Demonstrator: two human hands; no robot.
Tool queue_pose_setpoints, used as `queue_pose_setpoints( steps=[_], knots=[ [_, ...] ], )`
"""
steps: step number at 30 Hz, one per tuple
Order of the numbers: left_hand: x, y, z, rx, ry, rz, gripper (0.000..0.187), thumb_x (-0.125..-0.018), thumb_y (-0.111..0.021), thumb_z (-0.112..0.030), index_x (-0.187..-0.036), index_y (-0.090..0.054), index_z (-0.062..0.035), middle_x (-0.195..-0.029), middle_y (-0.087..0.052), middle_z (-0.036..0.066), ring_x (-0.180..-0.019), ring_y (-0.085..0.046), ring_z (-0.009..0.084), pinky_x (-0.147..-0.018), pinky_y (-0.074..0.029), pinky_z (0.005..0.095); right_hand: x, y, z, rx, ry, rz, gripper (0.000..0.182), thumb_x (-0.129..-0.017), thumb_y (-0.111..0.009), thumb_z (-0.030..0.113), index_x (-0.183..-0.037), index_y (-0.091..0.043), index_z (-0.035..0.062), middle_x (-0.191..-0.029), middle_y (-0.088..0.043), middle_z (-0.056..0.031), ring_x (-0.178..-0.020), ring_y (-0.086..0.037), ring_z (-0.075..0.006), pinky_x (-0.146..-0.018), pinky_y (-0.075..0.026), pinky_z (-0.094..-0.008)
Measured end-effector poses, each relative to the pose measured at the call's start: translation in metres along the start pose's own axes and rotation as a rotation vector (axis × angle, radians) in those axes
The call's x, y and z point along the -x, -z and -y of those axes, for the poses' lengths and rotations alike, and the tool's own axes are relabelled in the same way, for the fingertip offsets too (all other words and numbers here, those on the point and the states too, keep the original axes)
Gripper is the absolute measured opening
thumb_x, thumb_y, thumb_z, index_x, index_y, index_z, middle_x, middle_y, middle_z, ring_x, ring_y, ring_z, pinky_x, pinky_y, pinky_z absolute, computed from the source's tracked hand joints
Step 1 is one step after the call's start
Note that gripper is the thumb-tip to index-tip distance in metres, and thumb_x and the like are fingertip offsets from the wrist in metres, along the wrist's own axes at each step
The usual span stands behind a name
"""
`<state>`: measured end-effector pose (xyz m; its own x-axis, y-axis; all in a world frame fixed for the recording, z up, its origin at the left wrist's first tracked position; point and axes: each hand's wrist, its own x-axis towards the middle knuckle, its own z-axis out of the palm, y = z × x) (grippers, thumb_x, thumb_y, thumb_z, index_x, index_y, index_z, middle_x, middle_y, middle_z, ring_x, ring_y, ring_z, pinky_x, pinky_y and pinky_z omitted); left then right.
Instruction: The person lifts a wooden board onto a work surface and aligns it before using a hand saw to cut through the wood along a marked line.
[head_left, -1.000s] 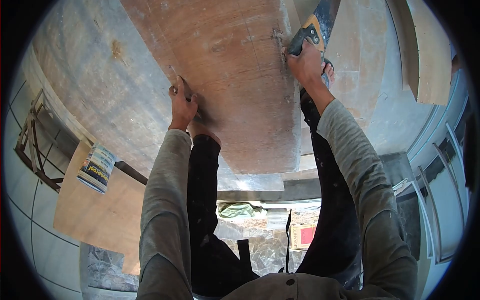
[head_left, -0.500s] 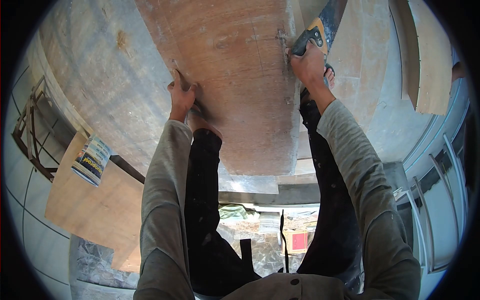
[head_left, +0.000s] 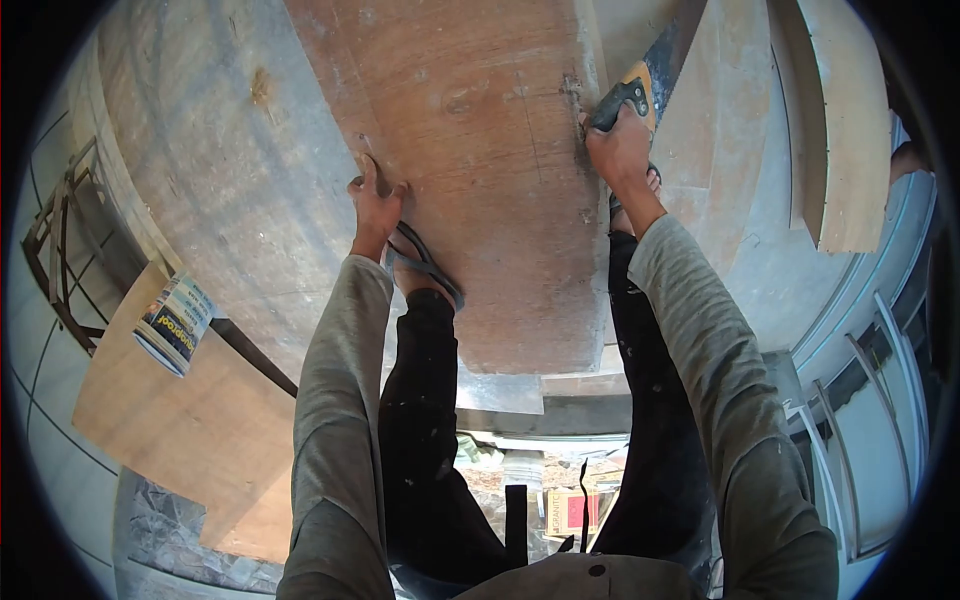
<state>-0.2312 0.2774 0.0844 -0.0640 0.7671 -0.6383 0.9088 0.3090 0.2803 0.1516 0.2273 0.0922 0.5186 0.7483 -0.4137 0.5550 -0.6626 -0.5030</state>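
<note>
My right hand [head_left: 622, 155] is wrapped round the black and yellow handle of a handsaw [head_left: 660, 65]. The saw stands at the right edge of a reddish-brown plywood sheet [head_left: 480, 230], its blade pointing up and away. At the sheet's left edge my left hand [head_left: 377, 212] rests with thumb and forefinger spread, pressing on the wood. Close by, my left foot in a dark flip-flop [head_left: 428, 262] is on the sheet. Faint pencil lines [head_left: 528, 125] run across the plywood near the saw. My right foot is partly hidden behind my right hand and the sheet.
A labelled can [head_left: 175, 325] lies on another plywood piece [head_left: 190, 410] at left, near a rusty metal frame [head_left: 65, 250]. A curved wooden panel [head_left: 850, 130] stands at right, beside part of another person's limb [head_left: 908, 160]. A red-and-yellow box [head_left: 575, 512] lies below.
The view has shifted, so the sheet and both hands appear slightly lower. My left foot, blurred before, now shows clearly in its flip-flop. Both hands keep their holds.
</note>
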Motion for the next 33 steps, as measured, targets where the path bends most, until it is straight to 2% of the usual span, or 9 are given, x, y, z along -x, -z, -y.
queue_pose_setpoints(
  steps=[7, 11, 15, 19, 21, 24, 26, 28, 33],
  knots=[
    [0.009, -0.012, -0.012, 0.053, 0.083, -0.078, 0.095, -0.081, -0.075, -0.029, -0.159, -0.021, -0.0254, -0.144, -0.025, 0.032, -0.132, -0.032, 0.0508, -0.113, -0.031, 0.0501, 0.000, 0.000, -0.001, -0.035, 0.004, 0.029, 0.034, -0.078, -0.076, 0.019, -0.096, -0.061, -0.0062, -0.101, -0.066, -0.0267, -0.095, -0.064, -0.0460, -0.083, -0.051, -0.0489],
    [0.011, -0.013, -0.016, 0.090, 0.101, -0.133, 0.091, -0.081, -0.074, -0.029, -0.158, -0.026, -0.0242, -0.144, -0.026, 0.030, -0.131, -0.033, 0.0520, -0.113, -0.032, 0.0512, 0.003, 0.003, 0.003, -0.049, 0.024, -0.017, 0.034, -0.077, -0.075, 0.018, -0.096, -0.060, -0.0060, -0.101, -0.065, -0.0272, -0.095, -0.063, -0.0465, -0.083, -0.051, -0.0490],
    [0.010, -0.012, -0.009, 0.052, 0.107, -0.181, 0.090, -0.081, -0.074, -0.029, -0.158, -0.027, -0.0237, -0.142, -0.028, 0.030, -0.131, -0.034, 0.0502, -0.113, -0.032, 0.0510, 0.021, -0.003, -0.004, -0.061, -0.047, 0.108, 0.035, -0.077, -0.076, 0.018, -0.097, -0.060, -0.0057, -0.098, -0.065, -0.0273, -0.095, -0.063, -0.0473, -0.083, -0.051, -0.0495],
    [0.003, 0.008, 0.002, 0.012, 0.043, -0.061, 0.092, -0.080, -0.075, -0.027, -0.158, -0.027, -0.0208, -0.141, -0.029, 0.031, -0.131, -0.037, 0.0464, -0.112, -0.035, 0.0469, 0.028, -0.016, -0.008, -0.066, -0.028, 0.005, 0.035, -0.077, -0.076, 0.019, -0.096, -0.060, -0.0057, -0.096, -0.066, -0.0276, -0.094, -0.063, -0.0477, -0.082, -0.051, -0.0498],
    [0.014, 0.011, 0.015, -0.013, 0.023, 0.021, 0.093, -0.079, -0.075, -0.026, -0.158, -0.026, -0.0198, -0.141, -0.029, 0.031, -0.131, -0.038, 0.0454, -0.112, -0.036, 0.0454, 0.026, -0.019, -0.012, -0.090, -0.069, 0.053, 0.034, -0.077, -0.075, 0.019, -0.095, -0.061, -0.0057, -0.096, -0.066, -0.0278, -0.094, -0.063, -0.0475, -0.082, -0.051, -0.0496],
    [-0.007, 0.007, 0.008, -0.024, -0.018, -0.038, 0.095, -0.078, -0.076, -0.025, -0.158, -0.024, -0.0184, -0.142, -0.028, 0.031, -0.130, -0.039, 0.0463, -0.110, -0.038, 0.0440, 0.019, -0.018, -0.007, -0.064, -0.024, -0.009, 0.032, -0.077, -0.074, 0.019, -0.093, -0.061, -0.0059, -0.095, -0.066, -0.0276, -0.093, -0.064, -0.0467, -0.081, -0.051, -0.0485],
    [0.005, 0.011, 0.013, -0.071, -0.022, 0.035, 0.094, -0.081, -0.074, -0.029, -0.159, -0.022, -0.0151, -0.142, -0.027, 0.029, -0.131, -0.038, 0.0464, -0.113, -0.036, 0.0420, 0.027, -0.016, -0.009, -0.126, -0.081, 0.040, 0.035, -0.079, -0.078, 0.023, -0.091, -0.062, -0.0056, -0.089, -0.066, -0.0272, -0.089, -0.064, -0.0459, -0.078, -0.051, -0.0462],
    [0.008, 0.008, 0.007, -0.110, 0.010, 0.010, 0.096, -0.080, -0.075, -0.031, -0.159, -0.022, -0.0202, -0.142, -0.026, 0.030, -0.131, -0.037, 0.0489, -0.113, -0.035, 0.0445, 0.025, -0.020, -0.018, -0.133, -0.061, 0.070, 0.031, -0.077, -0.075, 0.020, -0.090, -0.063, -0.0062, -0.095, -0.066, -0.0279, -0.093, -0.064, -0.0465, -0.081, -0.051, -0.0473],
    [0.008, -0.002, 0.009, -0.057, 0.053, -0.095, 0.096, -0.079, -0.076, -0.031, -0.159, -0.023, -0.0267, -0.144, -0.025, 0.029, -0.129, -0.036, 0.0504, -0.112, -0.034, 0.0489, 0.018, -0.020, -0.023, -0.147, 0.017, 0.059, 0.031, -0.076, -0.077, 0.019, -0.089, -0.064, -0.0051, -0.094, -0.066, -0.0264, -0.092, -0.064, -0.0461, -0.081, -0.051, -0.0466]
  ],
)
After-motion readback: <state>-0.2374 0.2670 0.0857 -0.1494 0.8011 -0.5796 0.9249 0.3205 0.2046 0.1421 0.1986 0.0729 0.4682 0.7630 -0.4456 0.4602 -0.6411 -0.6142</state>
